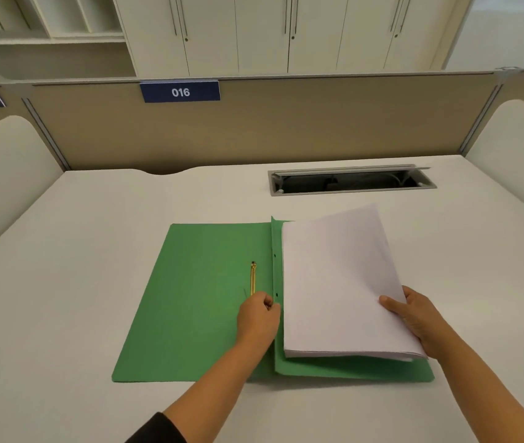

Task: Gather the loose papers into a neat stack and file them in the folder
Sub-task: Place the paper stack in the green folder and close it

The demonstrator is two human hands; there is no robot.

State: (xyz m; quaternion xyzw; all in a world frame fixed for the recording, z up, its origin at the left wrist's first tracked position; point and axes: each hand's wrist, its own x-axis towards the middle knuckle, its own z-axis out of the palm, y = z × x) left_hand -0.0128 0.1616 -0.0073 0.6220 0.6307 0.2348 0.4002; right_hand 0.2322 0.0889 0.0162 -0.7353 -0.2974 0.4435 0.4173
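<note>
- A green folder lies open and flat on a pale desk, seen from above by a head-worn camera
- A stack of white papers sits over the right half of the folder, its left edge just beside the punched spine strip; the right side of the stack is lifted off the folder
- The right hand grips the stack's lower right edge, thumb on top and fingers underneath
- The left hand rests on the folder near the spine with fingers curled at the lower end of a gold metal fastener; whether it pinches the fastener cannot be told
- A dark sleeve shows on the left arm
- Behind the desk stand a tan partition with a blue "016" label, and an open cable hatch sits in the desk surface
</note>
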